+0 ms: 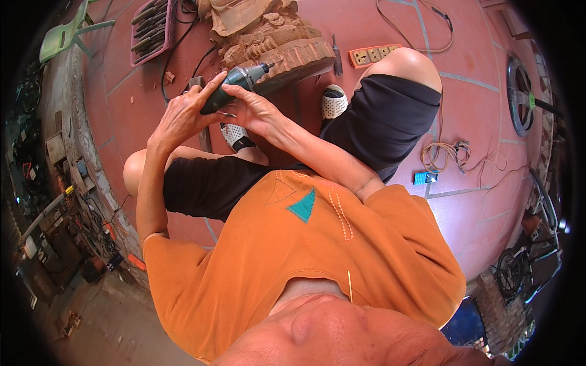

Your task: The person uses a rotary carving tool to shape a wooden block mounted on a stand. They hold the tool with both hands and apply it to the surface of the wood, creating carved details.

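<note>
Both of my hands are closed around a dark green rotary grinder (235,85), held in front of me with its nose angled up and to the right. My left hand (184,113) wraps its rear and upper side. My right hand (255,110) holds it from the right, thumb along the body. A thin bit (276,63) at its front is at or very near the edge of a brown wood carving (274,46); contact cannot be made out. The carving lies tilted on the floor. Beneath my hands, a wooden-handled tool (205,141) is partly hidden.
A pink basket (146,59) of chisel-like tools sits at far left, near a green plastic chair (61,38). An orange socket strip (373,56) and a dark slim tool (337,58) lie right of the carving. Cables (444,157) and a small blue box (425,177) are farther right.
</note>
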Demonstrator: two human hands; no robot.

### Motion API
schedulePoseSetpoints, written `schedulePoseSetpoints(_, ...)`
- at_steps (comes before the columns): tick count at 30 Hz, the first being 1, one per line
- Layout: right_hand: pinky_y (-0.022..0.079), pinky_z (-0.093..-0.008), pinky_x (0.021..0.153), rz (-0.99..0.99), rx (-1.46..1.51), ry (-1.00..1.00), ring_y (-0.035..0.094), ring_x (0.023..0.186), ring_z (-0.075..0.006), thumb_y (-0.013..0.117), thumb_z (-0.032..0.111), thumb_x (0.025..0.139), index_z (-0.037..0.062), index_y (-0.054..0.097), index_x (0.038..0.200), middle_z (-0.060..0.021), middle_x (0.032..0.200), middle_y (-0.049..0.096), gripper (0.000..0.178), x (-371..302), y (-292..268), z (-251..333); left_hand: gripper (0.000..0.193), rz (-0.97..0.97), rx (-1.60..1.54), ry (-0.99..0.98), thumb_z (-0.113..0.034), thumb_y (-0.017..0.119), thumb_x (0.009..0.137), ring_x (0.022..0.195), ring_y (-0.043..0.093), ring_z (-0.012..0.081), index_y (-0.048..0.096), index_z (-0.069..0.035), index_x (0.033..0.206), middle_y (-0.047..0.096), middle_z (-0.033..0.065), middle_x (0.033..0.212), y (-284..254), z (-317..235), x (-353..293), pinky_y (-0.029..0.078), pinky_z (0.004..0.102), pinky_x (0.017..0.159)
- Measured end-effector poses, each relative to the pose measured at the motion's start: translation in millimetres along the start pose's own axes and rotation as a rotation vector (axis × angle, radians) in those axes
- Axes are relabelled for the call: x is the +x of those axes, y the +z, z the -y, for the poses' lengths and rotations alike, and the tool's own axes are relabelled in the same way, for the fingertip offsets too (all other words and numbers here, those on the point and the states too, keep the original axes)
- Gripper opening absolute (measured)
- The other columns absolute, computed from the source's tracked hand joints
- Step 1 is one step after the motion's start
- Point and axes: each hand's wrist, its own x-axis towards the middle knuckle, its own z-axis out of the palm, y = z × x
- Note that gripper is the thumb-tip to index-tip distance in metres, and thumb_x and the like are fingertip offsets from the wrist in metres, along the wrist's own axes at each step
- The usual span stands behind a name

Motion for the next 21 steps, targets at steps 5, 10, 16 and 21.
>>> schedulePoseSetpoints(5, 0.051, -0.045, 0.089, -0.004, -0.007, -0.001, 0.063, 0.107, -0.0214, 0.078, 0.026, 0.087, 0.0149, 0.06, 0.116, -0.006, 0.111, 0.067, 0.036, -2.3, 2.0, -1.2, 0.089, 0.019, -0.021, 0.0, -0.03, 0.079, 0.078, 0.081, 0.065, 0.0369, 0.034, -0.032, 0.154, 0.059, 0.0174, 0.085, -0.6, 0.8, -0.7, 0.051, 0.0477, 0.071)
schedulePoseSetpoints(10, 0.051, -0.045, 0.089, -0.009, 0.01, 0.016, 0.063, 0.108, -0.0222, 0.078, 0.025, 0.087, 0.015, 0.059, 0.118, -0.0064, 0.113, 0.067, 0.038, -3.0, -1.5, -3.6, 0.09, 0.01, -0.04, 0.038, -0.031, 0.08, 0.076, 0.08, 0.065, 0.0359, 0.034, -0.032, 0.154, 0.058, 0.016, 0.084, 1.5, 3.8, -1.3, 0.05, 0.0474, 0.071)
schedulePoseSetpoints(16, 0.052, -0.0436, 0.087, -0.045, 0.035, 0.025, 0.063, 0.105, -0.0206, 0.079, 0.024, 0.086, 0.0154, 0.061, 0.116, -0.0049, 0.11, 0.067, 0.036, -7.2, 4.7, -4.5, 0.091, 0.01, -0.033, 0.052, -0.034, 0.081, 0.076, 0.079, 0.064, 0.0346, 0.035, -0.031, 0.154, 0.057, 0.0148, 0.082, 0.3, 3.8, -1.7, 0.05, 0.0467, 0.07)
schedulePoseSetpoints(21, 0.053, -0.0428, 0.085, -0.053, 0.035, 0.012, 0.063, 0.105, -0.0202, 0.079, 0.024, 0.085, 0.0158, 0.061, 0.116, -0.0038, 0.109, 0.066, 0.036, -7.6, 6.0, -4.8, 0.091, 0.01, -0.018, 0.053, -0.036, 0.081, 0.076, 0.078, 0.064, 0.0342, 0.035, -0.031, 0.154, 0.057, 0.0146, 0.083, 0.3, 4.3, -1.1, 0.05, 0.0466, 0.069)
